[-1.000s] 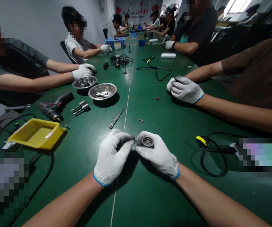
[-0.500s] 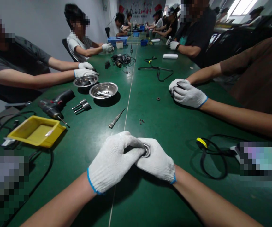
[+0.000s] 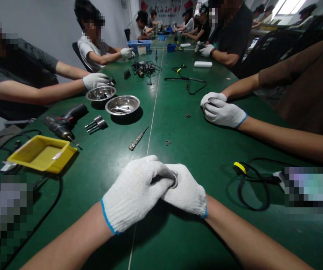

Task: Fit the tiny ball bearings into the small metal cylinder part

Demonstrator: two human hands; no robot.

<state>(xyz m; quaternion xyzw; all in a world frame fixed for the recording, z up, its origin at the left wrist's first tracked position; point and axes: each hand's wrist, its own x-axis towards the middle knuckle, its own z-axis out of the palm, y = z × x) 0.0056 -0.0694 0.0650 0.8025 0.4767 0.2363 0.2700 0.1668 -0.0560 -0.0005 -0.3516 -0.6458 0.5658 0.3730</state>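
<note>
In white knitted gloves with blue cuffs, my left hand (image 3: 137, 191) and my right hand (image 3: 186, 193) meet over the near part of the green table. Between them is a round metal bearing (image 3: 175, 181), only its curved edge showing. The left thumb and forefinger press on it, and the right hand is closed around it from the other side. Just beyond my hands lie several small metal rings (image 3: 168, 142) and a screwdriver (image 3: 138, 138) with a clear handle.
Left are a yellow bin (image 3: 39, 153), a power drill (image 3: 63, 122), metal sockets (image 3: 96, 124) and two steel bowls (image 3: 122, 105). Right are a cable (image 3: 253, 191) and a co-worker's gloved hands (image 3: 223, 110). A larger ring (image 3: 188, 115) and a cable bundle (image 3: 146, 69) lie farther off.
My left thumb and fingers have shifted over the bearing, covering more of its face. At the left, a co-worker's gloved hands have drawn together near the bowl.
</note>
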